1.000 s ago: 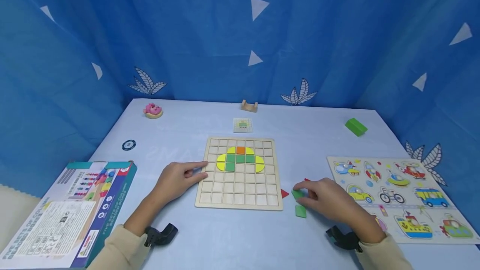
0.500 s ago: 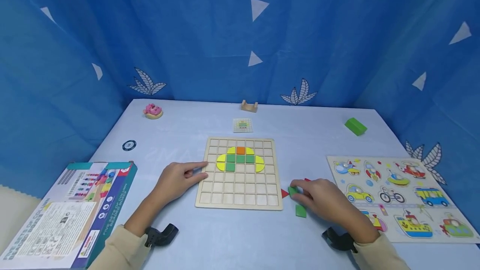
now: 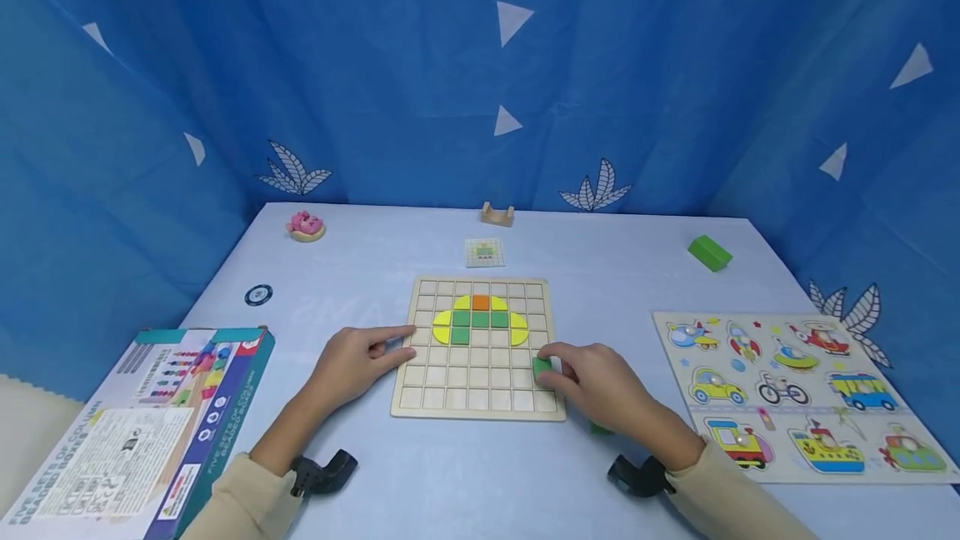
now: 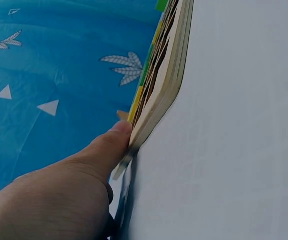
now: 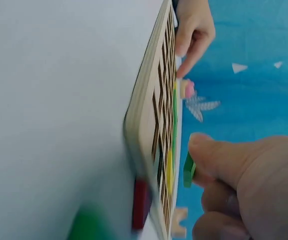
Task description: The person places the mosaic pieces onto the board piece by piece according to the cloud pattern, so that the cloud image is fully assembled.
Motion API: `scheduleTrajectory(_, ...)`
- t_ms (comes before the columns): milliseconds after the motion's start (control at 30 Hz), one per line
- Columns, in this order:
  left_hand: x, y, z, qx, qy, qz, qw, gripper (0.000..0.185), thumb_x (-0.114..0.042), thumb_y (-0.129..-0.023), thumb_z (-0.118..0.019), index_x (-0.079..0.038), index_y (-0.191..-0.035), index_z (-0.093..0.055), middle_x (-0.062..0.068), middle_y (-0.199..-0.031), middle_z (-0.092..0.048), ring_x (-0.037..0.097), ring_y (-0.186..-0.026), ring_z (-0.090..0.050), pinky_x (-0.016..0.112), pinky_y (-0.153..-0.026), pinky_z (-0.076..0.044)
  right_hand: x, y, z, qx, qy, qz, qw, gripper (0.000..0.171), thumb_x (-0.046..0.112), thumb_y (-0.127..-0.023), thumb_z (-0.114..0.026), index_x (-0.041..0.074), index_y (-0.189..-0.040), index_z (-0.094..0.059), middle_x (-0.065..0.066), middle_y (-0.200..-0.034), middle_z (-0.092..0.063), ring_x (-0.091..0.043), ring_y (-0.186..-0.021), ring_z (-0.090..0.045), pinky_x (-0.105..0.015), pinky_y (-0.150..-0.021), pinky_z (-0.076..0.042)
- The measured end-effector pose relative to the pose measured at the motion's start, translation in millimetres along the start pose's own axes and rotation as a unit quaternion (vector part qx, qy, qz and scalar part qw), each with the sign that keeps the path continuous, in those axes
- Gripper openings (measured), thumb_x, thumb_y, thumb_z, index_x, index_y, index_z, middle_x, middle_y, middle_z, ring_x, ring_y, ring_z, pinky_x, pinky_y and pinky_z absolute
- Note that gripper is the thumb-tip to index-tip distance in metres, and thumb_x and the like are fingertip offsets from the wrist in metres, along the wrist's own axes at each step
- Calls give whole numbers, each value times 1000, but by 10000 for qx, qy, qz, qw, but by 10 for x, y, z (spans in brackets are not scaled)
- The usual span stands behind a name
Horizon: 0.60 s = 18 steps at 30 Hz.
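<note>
Fingers of the right hand (image 3: 600,383) pinch a green tile (image 3: 541,368); the left hand (image 3: 351,363), fingers parted, touches the grid board (image 3: 478,376). Layout appears partial: green squares (image 3: 480,319) seated, lower rows bare.

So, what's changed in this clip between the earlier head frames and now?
The right hand has moved left, bringing a small, flat green tile from beside the square, gridded wooden board to over its right side. The left hand stays at the board's left edge; the board and the yellow, green and orange tiles set in it haven't moved.
</note>
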<state>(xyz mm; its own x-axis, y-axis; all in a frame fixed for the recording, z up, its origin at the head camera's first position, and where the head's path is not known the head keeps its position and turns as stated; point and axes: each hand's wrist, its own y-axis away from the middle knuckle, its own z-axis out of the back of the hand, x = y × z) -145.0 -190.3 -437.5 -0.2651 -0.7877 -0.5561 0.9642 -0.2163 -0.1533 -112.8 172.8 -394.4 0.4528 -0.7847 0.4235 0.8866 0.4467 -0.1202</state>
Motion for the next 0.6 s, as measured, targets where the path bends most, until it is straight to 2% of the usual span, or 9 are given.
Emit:
scheduleTrajectory(300, -12, 6, -6, 34, 23, 19, 10000, 42, -43, -88, -80, -26, -126, -75, -8, -53, -40, 12, -50, -36, 28, -51, -28, 193, -399, -162, -20, -143, -66, 9999, 28, 32, -90, -81, 18, -113, -75, 11, -55, -41, -6, -49, -37, -24, -49, -29)
scheduleTrajectory(600, -4, 3, 3, 14, 10, -8, 10000, 42, -43, -88, -81, -26, -126, -75, -8, -53, -39, 12, -50, -36, 28, -52, -28, 317, -674, -304, -60, -101, -3, 9999, 25, 34, -93, -78, 19, -113, -76, 11, -54, -44, -8, -52, -42, -25, -50, -32)
